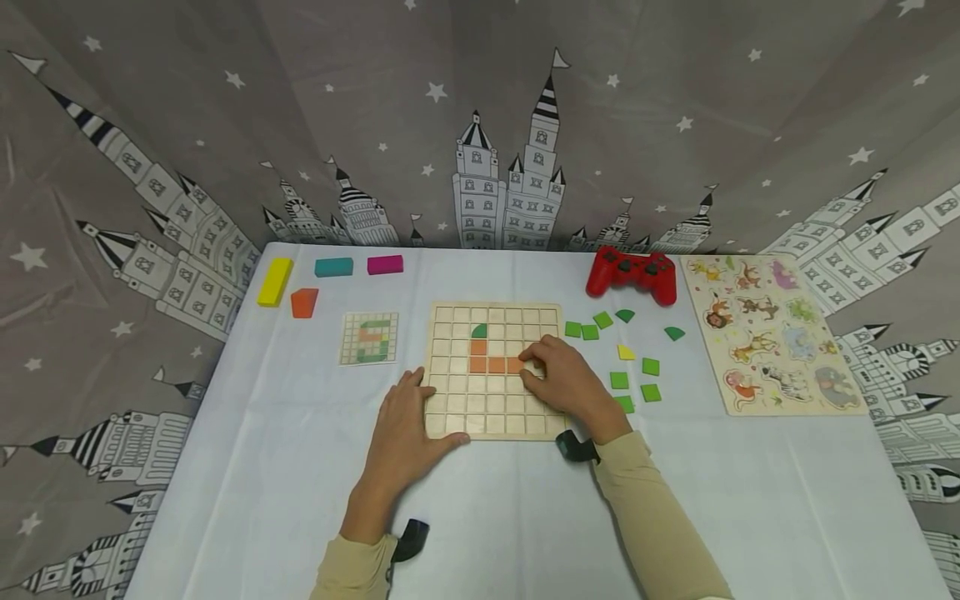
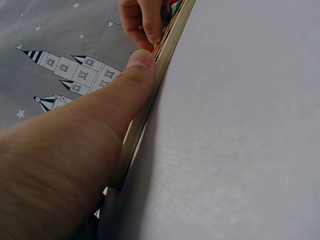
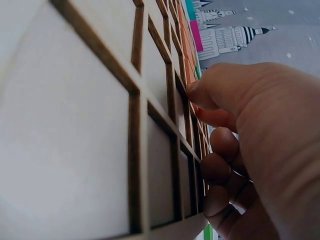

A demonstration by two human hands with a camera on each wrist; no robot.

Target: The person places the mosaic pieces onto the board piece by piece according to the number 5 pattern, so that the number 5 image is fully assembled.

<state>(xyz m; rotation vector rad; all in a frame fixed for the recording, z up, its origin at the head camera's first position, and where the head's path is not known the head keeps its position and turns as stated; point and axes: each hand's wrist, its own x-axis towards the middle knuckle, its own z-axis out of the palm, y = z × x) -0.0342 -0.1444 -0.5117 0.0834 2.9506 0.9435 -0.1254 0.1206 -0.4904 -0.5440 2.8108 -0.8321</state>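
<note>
Both hands work at a wooden grid board (image 1: 495, 371) lying flat in the middle of the white table (image 1: 247, 467). Lying flat with its fingers straight, the left hand (image 1: 405, 425) rests on the board's near left corner, the thumb pressed along the board's edge, as the left wrist view shows (image 2: 142, 62). Over the board's right half, the right hand (image 1: 562, 379) has its fingers curled, and the fingertips (image 1: 528, 357) pinch an orange tile (image 1: 516, 365) at the end of a short orange row (image 1: 487, 364) set in the grid; the right wrist view shows thumb and forefinger closed together at the cell walls (image 3: 200, 97). A green quarter-round tile (image 1: 478, 331) sits at the top of the orange column. Just right of the board loose green tiles (image 1: 618, 380) lie scattered, with one yellow triangle (image 1: 626, 352) among them. Left of the board lies a pattern card (image 1: 369, 338). Farther back stand a red game controller (image 1: 632, 273) and, at the far left, yellow (image 1: 274, 282), teal (image 1: 333, 267), magenta (image 1: 385, 264) and orange blocks (image 1: 303, 302). An animal puzzle board (image 1: 772, 333) lies at the right side of the table.
</note>
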